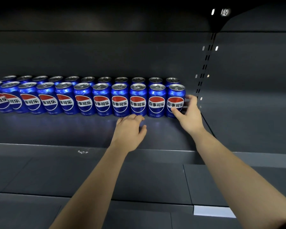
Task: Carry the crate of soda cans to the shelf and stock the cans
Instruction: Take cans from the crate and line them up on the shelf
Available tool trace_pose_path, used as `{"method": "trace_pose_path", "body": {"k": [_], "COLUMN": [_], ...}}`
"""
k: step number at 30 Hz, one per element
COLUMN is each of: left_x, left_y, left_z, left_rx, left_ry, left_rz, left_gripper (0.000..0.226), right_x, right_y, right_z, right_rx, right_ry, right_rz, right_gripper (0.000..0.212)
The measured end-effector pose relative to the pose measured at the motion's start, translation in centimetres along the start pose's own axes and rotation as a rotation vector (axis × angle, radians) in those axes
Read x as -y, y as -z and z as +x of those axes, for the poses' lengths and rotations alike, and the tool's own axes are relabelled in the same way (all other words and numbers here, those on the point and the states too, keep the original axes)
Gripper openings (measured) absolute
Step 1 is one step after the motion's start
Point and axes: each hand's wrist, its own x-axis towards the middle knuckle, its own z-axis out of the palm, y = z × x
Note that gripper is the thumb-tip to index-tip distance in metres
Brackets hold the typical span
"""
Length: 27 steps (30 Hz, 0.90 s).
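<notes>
Several blue soda cans stand upright in two rows on the dark shelf [73, 129], a front row and a back row [89, 79] behind it. My right hand [189, 113] grips the rightmost front can [176, 98], thumb on its front and fingers round its right side. My left hand [130, 128] hovers over the shelf just in front of the front row [82, 100], below the third can from the right, its fingers loosely curled and holding nothing. The crate is not in view.
A slotted upright [205, 63] marks the shelf bay's right end, close to the last can. The shelf's front lip [56, 147] runs across below my hands. A lower shelf [139, 179] with price-tag strips lies underneath.
</notes>
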Motion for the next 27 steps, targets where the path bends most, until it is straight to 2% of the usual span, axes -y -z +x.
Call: {"method": "trace_pose_path", "body": {"k": [8, 11, 16, 19, 27], "left_x": [-0.2, -0.3, -0.3, 0.3, 4.5], "left_y": [0.4, 0.9, 1.9, 3.1, 5.9], "left_z": [-0.3, -0.5, -1.5, -2.4, -6.4], "left_rx": [-0.017, -0.035, -0.017, -0.023, -0.029], "left_ry": [-0.006, -0.008, -0.012, -0.012, -0.005], "left_rz": [0.016, 0.03, 0.062, 0.074, 0.063], "left_gripper": [0.034, 0.035, 0.036, 0.036, 0.036], "right_x": [0.9, 1.6, 3.2, 4.9, 9.3], "right_y": [-0.4, -0.2, 0.2, -0.9, -6.1], "right_z": [-0.2, -0.6, -1.8, -3.0, -8.6], "right_rx": [-0.056, -0.054, -0.187, -0.141, 0.034], "right_ry": [-0.039, -0.041, 0.033, 0.044, 0.058], "right_rz": [0.006, 0.009, -0.069, -0.002, 0.043], "right_gripper": [0.066, 0.06, 0.043, 0.033, 0.028]}}
